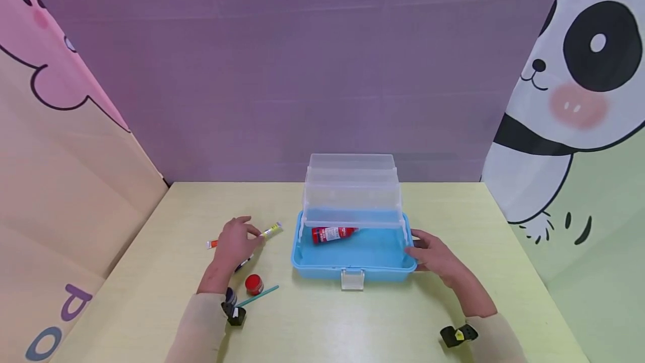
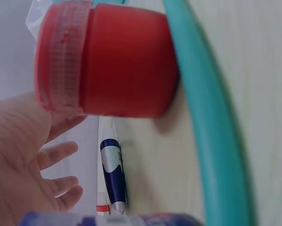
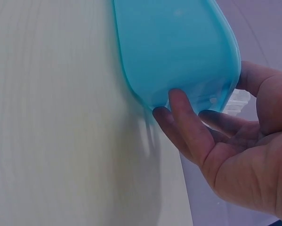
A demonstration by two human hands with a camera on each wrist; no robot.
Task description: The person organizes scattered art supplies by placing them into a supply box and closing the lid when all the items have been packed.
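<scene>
My left hand (image 1: 235,245) pinches the near end of a small yellow-and-white paint tube (image 1: 272,230) between thumb and fingertips. In the left wrist view, a red jar hides that thumb and the pinch. Beneath the hand lie an orange-and-white tube (image 1: 212,244) and a dark blue and silver pen (image 2: 113,172). With my right hand (image 1: 437,256) I hold the right side of a light blue plastic box (image 1: 322,272), thumb over the rim and fingers against the outer wall. Its clear lid section (image 1: 353,184) stands raised. Inside lies a red bottle (image 1: 332,234) with a white label.
Close to the left wrist stand the red jar (image 1: 254,284) and a dark blue container (image 1: 230,296), partly covered by the wrist camera. A teal stick (image 1: 264,293) lies in front of them. Behind the table (image 1: 373,329) hangs a purple cloth (image 1: 322,71).
</scene>
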